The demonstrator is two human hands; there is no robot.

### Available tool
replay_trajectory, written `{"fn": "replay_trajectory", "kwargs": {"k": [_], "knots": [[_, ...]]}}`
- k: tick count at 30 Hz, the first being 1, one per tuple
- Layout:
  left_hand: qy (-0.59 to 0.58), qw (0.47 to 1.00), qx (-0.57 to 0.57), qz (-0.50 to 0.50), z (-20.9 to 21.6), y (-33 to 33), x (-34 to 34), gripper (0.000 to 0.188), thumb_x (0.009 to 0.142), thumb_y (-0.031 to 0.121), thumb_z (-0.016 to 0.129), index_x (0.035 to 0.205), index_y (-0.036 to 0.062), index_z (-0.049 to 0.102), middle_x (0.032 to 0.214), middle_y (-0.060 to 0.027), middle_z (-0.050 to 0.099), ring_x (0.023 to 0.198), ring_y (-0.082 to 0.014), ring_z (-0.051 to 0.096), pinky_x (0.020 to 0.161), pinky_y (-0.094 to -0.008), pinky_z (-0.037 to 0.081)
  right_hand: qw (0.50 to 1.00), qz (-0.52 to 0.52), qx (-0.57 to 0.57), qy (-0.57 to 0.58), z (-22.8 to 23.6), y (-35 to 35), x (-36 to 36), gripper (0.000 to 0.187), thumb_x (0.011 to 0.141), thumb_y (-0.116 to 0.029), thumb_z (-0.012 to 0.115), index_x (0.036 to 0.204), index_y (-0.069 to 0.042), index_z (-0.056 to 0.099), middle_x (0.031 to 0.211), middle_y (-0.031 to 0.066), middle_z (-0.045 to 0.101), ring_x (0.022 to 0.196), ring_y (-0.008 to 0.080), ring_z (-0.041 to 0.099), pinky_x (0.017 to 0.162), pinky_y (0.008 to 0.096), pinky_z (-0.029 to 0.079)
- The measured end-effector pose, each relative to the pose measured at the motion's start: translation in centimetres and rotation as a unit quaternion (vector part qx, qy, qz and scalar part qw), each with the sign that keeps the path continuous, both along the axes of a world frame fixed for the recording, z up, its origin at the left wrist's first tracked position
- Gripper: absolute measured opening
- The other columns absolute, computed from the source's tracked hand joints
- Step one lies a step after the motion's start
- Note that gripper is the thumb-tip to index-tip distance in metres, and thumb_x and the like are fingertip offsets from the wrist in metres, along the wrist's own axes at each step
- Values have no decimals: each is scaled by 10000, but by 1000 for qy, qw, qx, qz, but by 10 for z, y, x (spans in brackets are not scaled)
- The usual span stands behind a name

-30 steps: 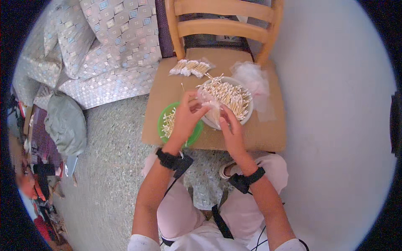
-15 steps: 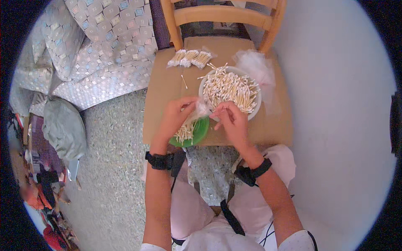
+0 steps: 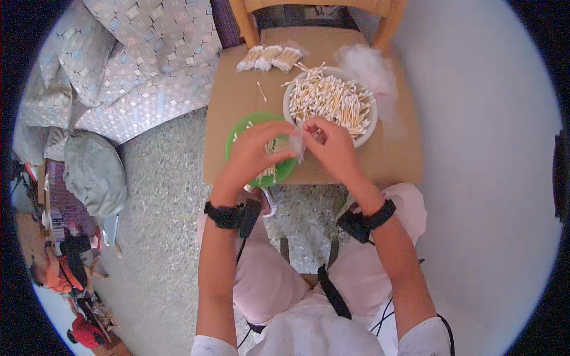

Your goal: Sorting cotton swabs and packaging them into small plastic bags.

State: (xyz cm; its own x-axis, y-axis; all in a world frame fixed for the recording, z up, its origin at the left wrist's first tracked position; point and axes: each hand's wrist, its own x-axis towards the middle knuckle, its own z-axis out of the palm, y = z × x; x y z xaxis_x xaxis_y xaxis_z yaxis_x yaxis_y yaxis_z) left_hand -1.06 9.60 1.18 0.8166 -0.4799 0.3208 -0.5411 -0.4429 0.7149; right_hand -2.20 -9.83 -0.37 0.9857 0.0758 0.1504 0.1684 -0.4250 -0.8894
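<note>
Above the green bowl (image 3: pixel 233 132), my left hand (image 3: pixel 252 155) curls its fingers and thumb around a small clear plastic bag (image 3: pixel 297 143). My right hand (image 3: pixel 333 148) pinches the bag's right end between thumb and fingers. Pale cotton swabs show between my left fingers; whether they lie inside the bag or in the bowl behind, I cannot tell. More cotton swabs (image 3: pixel 267 173) rest in the green bowl, partly hidden by that hand. Just beyond my right hand, a white bowl (image 3: pixel 373 126) holds a large heap of cotton swabs (image 3: pixel 329 101).
Three filled packs of cotton swabs (image 3: pixel 270 58) lie along the back of the brown chair seat (image 3: pixel 386 163). One loose swab (image 3: pixel 262 91) lies in front of them. A pile of clear bags (image 3: pixel 371 68) sits beside the white bowl. A wall (image 3: pixel 481 178) rises at the right.
The view has shifted, so the chair seat appears higher. My hands have drawn closer together around the bag. My left hand now covers the middle of the green bowl, and my right fingers pinch the bag's end.
</note>
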Motion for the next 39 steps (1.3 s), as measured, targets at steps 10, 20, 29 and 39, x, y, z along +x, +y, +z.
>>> {"fn": "replay_trajectory", "kwargs": {"k": [10,20,29,39], "knots": [[118,990,-53,61,19,1,25,182,860,171,637,982,44,683,960,-62,686,922,-186,629,867,-298,463,998,-3,45,34,15,-6,7,209,826,-185,638,1022,-115,646,785,87,646,620,198,599,612,331,498],[120,993,12,-2,18,2,24,312,856,266,639,1099,71,657,1106,-89,659,1072,-227,594,954,-332,427,955,-185,-214,-91,16,-62,22,208,791,-294,688,894,-114,663,753,95,584,700,252,572,626,390,453],[134,986,8,96,21,0,26,320,895,282,587,1122,63,641,1115,-106,653,1092,-236,580,963,-361,410,901,-176,-377,-122,2,-73,21,221,752,-327,694,845,-127,674,914,81,614,933,295,559,760,455,442],[73,988,-14,134,5,-8,35,261,906,230,568,1047,33,666,966,-111,683,871,-208,633,800,-318,466,951,-102,-284,-59,7,-66,19,180,818,-282,631,866,-111,666,845,100,667,811,292,616,748,450,429]]}}
